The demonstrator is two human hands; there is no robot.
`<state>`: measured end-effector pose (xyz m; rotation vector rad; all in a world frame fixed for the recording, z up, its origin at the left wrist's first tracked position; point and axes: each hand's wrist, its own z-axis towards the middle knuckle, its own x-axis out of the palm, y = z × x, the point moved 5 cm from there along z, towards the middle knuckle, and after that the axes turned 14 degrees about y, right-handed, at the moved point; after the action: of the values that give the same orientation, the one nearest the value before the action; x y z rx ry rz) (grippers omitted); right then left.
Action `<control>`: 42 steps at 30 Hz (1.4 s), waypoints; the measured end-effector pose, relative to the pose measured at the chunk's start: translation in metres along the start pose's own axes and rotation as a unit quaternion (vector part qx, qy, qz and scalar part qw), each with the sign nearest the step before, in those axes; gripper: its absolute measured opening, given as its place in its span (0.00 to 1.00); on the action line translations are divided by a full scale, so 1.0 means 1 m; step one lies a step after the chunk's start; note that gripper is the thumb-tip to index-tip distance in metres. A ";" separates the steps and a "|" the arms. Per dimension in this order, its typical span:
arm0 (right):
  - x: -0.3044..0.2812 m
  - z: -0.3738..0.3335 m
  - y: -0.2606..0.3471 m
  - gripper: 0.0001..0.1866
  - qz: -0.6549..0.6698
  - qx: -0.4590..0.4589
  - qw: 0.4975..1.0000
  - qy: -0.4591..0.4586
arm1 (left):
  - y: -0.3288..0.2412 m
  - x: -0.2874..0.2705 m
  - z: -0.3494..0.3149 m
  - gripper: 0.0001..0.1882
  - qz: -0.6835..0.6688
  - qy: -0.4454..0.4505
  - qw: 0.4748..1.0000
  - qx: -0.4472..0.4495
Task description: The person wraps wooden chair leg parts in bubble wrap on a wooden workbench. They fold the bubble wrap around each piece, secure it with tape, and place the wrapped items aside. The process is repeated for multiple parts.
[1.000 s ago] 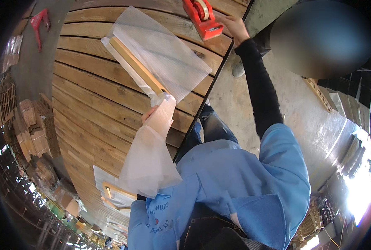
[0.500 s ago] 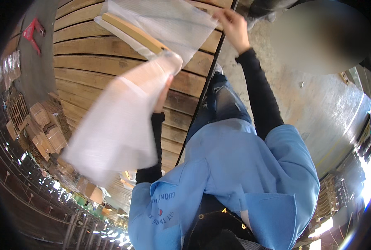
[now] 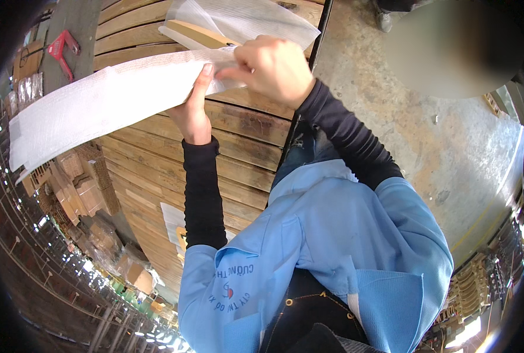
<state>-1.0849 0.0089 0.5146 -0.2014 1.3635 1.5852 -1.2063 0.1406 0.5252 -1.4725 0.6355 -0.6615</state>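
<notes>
A long white foam sheet [image 3: 106,88] stretches out to the left above the slatted table, its far end hanging past the table's edge. My left hand [image 3: 196,115] grips its right-hand part from below, thumb lying on top. Curled fingers of my right hand [image 3: 276,69] pinch the same sheet at its right end, close to the left thumb. Whether anything lies inside the folded sheet, I cannot tell. Just beyond the hands, a light wooden piece [image 3: 197,34] rests on a second foam sheet [image 3: 262,20], partly covered by it.
The wooden slatted table [image 3: 244,132] ends at a dark edge on my right, with concrete floor beyond. A red tool-like frame [image 3: 63,52] lies at the far left. Stacked cardboard [image 3: 82,188] stands left of the table. Another person's shoe [image 3: 384,22] shows at top right.
My right hand has come left from the second sheet's corner to my left hand. The held sheet has swung up from hanging down to stretching out leftward.
</notes>
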 end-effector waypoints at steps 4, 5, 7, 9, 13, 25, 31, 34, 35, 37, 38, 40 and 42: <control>-0.021 -0.002 -0.027 0.31 -0.030 0.046 0.998 0.013 | -0.005 0.009 -0.012 0.29 -0.003 0.003 1.000 -0.003; -0.024 -0.005 -0.040 0.30 -0.013 0.094 0.995 0.002 | -0.008 0.009 -0.014 0.28 0.008 0.004 1.000 0.005; -0.030 -0.010 -0.049 0.31 0.019 0.096 0.995 -0.023 | -0.011 0.007 -0.018 0.27 0.018 0.007 1.000 0.011; -0.034 -0.015 -0.044 0.37 0.047 0.007 0.997 -0.056 | -0.011 0.005 -0.020 0.26 0.014 0.015 1.000 0.008; 0.018 0.007 0.005 0.56 0.087 -0.069 0.988 0.110 | -0.004 -0.012 -0.030 0.25 0.058 0.035 0.997 -0.038; 0.111 -0.078 -0.176 0.48 -0.020 0.382 0.923 0.033 | 0.114 -0.157 -0.178 0.40 -0.206 -0.121 0.970 -0.055; 0.109 -0.139 -0.173 0.50 0.217 0.541 0.808 0.090 | 0.150 -0.167 -0.191 0.41 -0.350 -0.237 0.906 -0.018; 0.115 -0.178 -0.169 0.45 0.362 0.575 0.720 0.141 | 0.158 -0.162 -0.186 0.41 -0.366 -0.302 0.880 -0.018; 0.122 -0.194 -0.159 0.43 0.383 0.588 0.696 0.150 | 0.169 -0.167 -0.188 0.41 -0.352 -0.371 0.859 -0.020; 0.151 -0.213 -0.078 0.44 0.544 0.576 0.584 0.178 | 0.178 -0.175 -0.187 0.41 -0.365 -0.427 0.827 -0.034; 0.166 -0.211 -0.037 0.47 0.652 0.523 0.508 0.209 | 0.180 -0.175 -0.185 0.41 -0.373 -0.448 0.811 -0.046; 0.193 -0.193 -0.008 0.50 0.699 0.501 0.467 0.207 | 0.173 -0.165 -0.172 0.40 -0.400 -0.438 0.803 -0.055; 0.221 -0.178 -0.027 0.50 0.743 0.500 0.438 0.076 | 0.161 -0.149 -0.161 0.40 -0.415 -0.430 0.799 -0.067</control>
<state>-1.2540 -0.0172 0.2868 2.2246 2.5806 1.4105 -1.4239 0.1407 0.3614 -1.9613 -0.7442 -0.4987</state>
